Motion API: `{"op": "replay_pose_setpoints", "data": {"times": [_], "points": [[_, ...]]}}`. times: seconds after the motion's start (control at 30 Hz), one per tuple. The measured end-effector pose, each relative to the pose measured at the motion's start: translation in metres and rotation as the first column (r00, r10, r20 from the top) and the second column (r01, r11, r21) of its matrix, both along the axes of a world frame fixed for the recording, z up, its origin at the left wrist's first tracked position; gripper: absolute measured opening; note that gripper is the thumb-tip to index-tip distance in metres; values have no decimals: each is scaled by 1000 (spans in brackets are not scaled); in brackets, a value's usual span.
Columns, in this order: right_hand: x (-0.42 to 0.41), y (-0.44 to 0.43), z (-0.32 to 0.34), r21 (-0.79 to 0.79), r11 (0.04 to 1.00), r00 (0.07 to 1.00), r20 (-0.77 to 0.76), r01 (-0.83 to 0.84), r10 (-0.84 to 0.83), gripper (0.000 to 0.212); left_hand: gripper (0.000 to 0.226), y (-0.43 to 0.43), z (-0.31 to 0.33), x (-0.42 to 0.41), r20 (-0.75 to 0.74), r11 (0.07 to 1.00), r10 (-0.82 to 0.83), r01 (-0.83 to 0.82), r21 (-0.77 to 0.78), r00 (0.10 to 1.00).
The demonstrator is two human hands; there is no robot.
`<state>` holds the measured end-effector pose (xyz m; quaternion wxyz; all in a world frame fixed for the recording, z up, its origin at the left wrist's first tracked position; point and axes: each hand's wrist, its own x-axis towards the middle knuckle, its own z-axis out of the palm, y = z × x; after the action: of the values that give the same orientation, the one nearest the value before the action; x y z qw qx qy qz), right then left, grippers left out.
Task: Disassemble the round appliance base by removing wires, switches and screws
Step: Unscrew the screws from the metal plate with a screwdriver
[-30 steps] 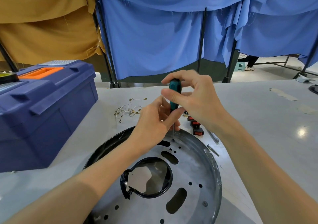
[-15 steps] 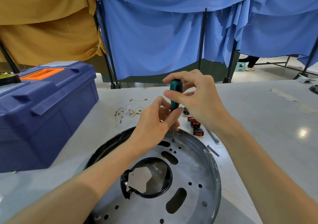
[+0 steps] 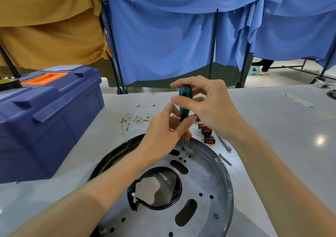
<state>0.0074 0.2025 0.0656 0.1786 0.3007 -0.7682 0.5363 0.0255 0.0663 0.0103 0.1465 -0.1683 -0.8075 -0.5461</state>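
Round appliance base [image 3: 204, 181] just beneath left hand [image 3: 163, 131]

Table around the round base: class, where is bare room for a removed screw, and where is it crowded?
Free: the table right of the metal pins, and the strip between toolbox and round base. Crowded: behind the base, where wires, red switches, and the left hand and right hand on the screwdriver sit.
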Motion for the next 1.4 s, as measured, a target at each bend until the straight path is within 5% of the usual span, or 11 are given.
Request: {"op": "replay_pose_setpoints", "data": {"times": [0.1, 0.23, 0.43, 0.57, 0.73, 1.0, 1.17, 1.27, 1.4], "points": [[-1, 1, 1, -27, 1000, 1000, 10, 3, -3, 38, 34, 0, 0, 1, 14, 999, -37, 37, -13, 999], [-1, 1, 1, -30, 997, 997, 34, -72, 73, 25, 23, 0, -2, -1, 19, 1000, -17, 17, -20, 1000], [-1, -1, -1, 46, 999, 1000, -18, 13, -12, 25, 43, -2, -1, -1, 14, 1000, -16, 16, -3, 1000], [-5, 6, 2, 25, 1000, 1000, 13, 18, -19, 40, 24, -2, -2, -2, 24, 999, -32, 32, -5, 999], [-5, 5, 2, 49, 999, 1000, 11, -5, 5, 16, 18, 0, 0, -3, 56, 999, 24, -23, -24, 998], [-10, 5, 17, 132, 991, 999, 47, 20, -26, 34, 19, -2, -1, -1, 43, 999, -3, 1, 37, 999], [-10, 3, 22, 171, 984, 998, 52, -55, 46, 10, 34, -1, -1, -2, 46, 999, -6, 4, 48, 999], [-9, 3, 17, 136, 991, 1000, 4, 17, -18, 18, 39, -1, -1, -3, 51, 999, 9, -10, 33, 999], [-14, 9, 20, 100, 995, 996, 91, -9, 0, 33, 17, -3, -3, -3, 38, 999, -22, 21, 33, 999]]}}
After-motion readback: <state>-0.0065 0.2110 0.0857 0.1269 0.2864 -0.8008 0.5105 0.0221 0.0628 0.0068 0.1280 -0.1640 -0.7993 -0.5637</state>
